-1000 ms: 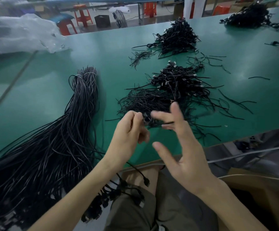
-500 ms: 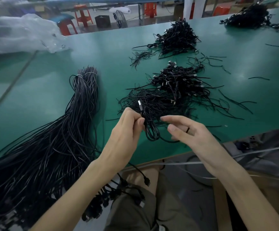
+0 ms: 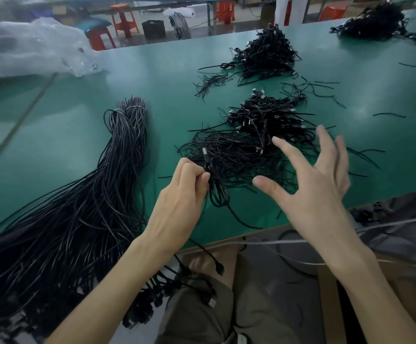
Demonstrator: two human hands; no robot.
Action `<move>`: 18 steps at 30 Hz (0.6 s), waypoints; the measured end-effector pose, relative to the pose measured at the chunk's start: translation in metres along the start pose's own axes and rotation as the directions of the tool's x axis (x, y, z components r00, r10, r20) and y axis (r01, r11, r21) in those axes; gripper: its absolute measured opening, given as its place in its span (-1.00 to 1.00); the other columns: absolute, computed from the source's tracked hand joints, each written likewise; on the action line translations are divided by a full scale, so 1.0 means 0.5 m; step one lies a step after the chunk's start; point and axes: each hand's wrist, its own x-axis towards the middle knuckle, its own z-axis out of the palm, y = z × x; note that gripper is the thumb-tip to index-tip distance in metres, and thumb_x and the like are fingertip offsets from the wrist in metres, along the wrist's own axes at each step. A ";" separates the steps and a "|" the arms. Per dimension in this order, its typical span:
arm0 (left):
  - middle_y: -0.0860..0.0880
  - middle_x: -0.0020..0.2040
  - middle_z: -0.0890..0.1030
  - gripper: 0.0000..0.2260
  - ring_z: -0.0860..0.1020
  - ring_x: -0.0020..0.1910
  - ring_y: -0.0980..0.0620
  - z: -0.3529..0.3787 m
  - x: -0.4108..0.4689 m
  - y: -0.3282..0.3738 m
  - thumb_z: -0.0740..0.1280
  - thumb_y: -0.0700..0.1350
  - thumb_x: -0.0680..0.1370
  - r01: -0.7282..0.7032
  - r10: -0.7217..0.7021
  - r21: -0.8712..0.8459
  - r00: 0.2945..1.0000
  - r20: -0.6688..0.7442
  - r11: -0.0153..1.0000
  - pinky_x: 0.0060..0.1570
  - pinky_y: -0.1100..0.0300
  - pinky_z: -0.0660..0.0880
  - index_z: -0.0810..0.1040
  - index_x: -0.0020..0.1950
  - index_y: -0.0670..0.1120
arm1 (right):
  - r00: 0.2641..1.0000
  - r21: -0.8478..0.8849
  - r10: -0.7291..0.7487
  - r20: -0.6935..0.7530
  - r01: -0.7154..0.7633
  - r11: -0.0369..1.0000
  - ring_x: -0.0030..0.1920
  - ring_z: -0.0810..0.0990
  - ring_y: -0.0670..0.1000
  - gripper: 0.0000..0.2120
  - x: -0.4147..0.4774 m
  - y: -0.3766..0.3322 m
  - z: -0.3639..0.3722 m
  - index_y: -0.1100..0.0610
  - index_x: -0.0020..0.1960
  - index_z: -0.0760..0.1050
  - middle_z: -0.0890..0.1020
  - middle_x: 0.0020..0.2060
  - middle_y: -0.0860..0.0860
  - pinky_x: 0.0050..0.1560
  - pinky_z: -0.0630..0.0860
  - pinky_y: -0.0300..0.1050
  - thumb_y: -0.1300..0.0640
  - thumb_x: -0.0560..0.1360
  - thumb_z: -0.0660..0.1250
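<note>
My left hand (image 3: 181, 202) pinches a coiled black USB cable (image 3: 217, 193) near the front of the green table (image 3: 78, 145). The cable's metal plug (image 3: 205, 152) sticks up above my fingers and its loops hang below them. My right hand (image 3: 318, 184) hovers to the right with fingers spread, holding nothing, over a heap of thin black ties (image 3: 231, 155). Behind the ties lies a pile of coiled cables (image 3: 269, 117).
A thick bundle of long black cables (image 3: 78, 207) runs along the left and drops over the table edge onto my lap. More coiled-cable piles (image 3: 266, 55) sit farther back and at the far right (image 3: 373, 21). Clear plastic bag (image 3: 28, 48) lies back left.
My right hand has let go of the cable and lifted up and right with fingers spreading. My left hand keeps its pinch on the coil, whose loops now hang free.
</note>
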 end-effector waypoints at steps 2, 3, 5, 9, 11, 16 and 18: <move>0.03 -0.08 0.35 -0.71 0.31 -0.29 -0.01 0.002 -0.002 -0.001 0.05 0.01 0.72 0.010 -0.010 -0.001 1.000 0.010 1.000 -0.37 -0.05 0.38 0.38 -0.01 -0.18 | 0.999 0.080 -0.023 -0.029 0.025 0.996 0.59 0.08 0.06 -0.38 -0.003 -0.001 -0.005 -0.17 0.47 0.44 0.25 0.55 0.00 0.51 0.08 0.15 -0.38 0.47 0.26; 0.03 -0.08 0.35 -0.70 0.31 -0.29 -0.01 0.004 -0.003 0.000 0.05 0.02 0.72 0.001 -0.001 0.012 1.000 0.028 1.000 -0.38 -0.05 0.39 0.38 0.00 -0.18 | 0.998 0.141 -0.052 -0.017 0.054 0.988 0.49 0.28 -0.04 -0.37 -0.004 -0.004 -0.005 -0.12 0.43 0.48 0.43 0.43 -0.07 0.45 0.17 -0.04 -0.38 0.45 0.26; 0.02 -0.07 0.35 -0.70 0.31 -0.29 -0.02 0.008 -0.008 0.003 0.05 0.03 0.71 -0.019 0.018 0.011 0.998 0.063 1.000 -0.39 -0.10 0.41 0.38 0.01 -0.19 | 0.982 0.347 -0.088 0.167 0.025 0.937 0.20 0.53 -0.29 -0.34 -0.004 -0.018 -0.001 -0.09 0.41 0.50 0.61 0.17 -0.25 0.22 0.35 -0.34 -0.38 0.41 0.32; 0.08 -0.06 0.35 -0.74 0.35 -0.26 0.00 0.018 -0.017 0.013 0.07 0.03 0.70 -0.011 0.017 -0.065 0.996 0.085 0.998 -0.31 -0.17 0.44 0.37 0.01 -0.13 | 0.821 0.599 -0.206 0.532 -0.193 0.777 0.06 0.65 -0.21 -0.53 0.006 -0.041 0.042 -0.01 0.35 0.56 0.68 0.04 -0.22 0.10 0.54 -0.23 -0.06 0.47 0.52; 0.08 -0.07 0.37 -0.72 0.37 -0.24 0.01 0.015 -0.016 0.017 0.06 0.07 0.69 0.032 -0.020 -0.093 0.992 0.126 0.995 -0.26 -0.15 0.45 0.38 0.01 -0.11 | 0.836 0.707 -0.249 0.488 -0.211 0.675 -0.09 0.71 -0.03 -0.75 0.005 -0.043 0.059 0.09 0.18 0.63 0.73 -0.09 0.01 -0.10 0.59 -0.15 0.19 0.51 0.51; 0.09 -0.07 0.42 -0.67 0.41 -0.23 0.06 -0.006 -0.021 0.000 0.09 0.13 0.70 0.025 -0.010 -0.065 0.974 0.227 0.998 -0.21 0.05 0.44 0.45 0.05 -0.11 | 0.869 0.786 -0.270 0.415 -0.193 0.587 -0.23 0.68 0.05 -0.82 -0.008 -0.035 0.073 0.07 0.10 0.67 0.71 -0.18 0.12 -0.21 0.59 -0.17 0.23 0.51 0.51; 0.11 -0.09 0.42 -0.68 0.42 -0.24 0.09 -0.008 -0.024 -0.001 0.12 0.14 0.68 0.036 -0.016 -0.075 0.968 0.251 0.997 -0.23 0.15 0.42 0.45 0.04 -0.09 | 0.872 0.778 -0.276 0.404 -0.169 0.604 -0.23 0.68 0.05 -0.85 -0.012 -0.038 0.073 0.06 0.06 0.66 0.71 -0.19 0.10 -0.19 0.61 -0.13 0.23 0.52 0.50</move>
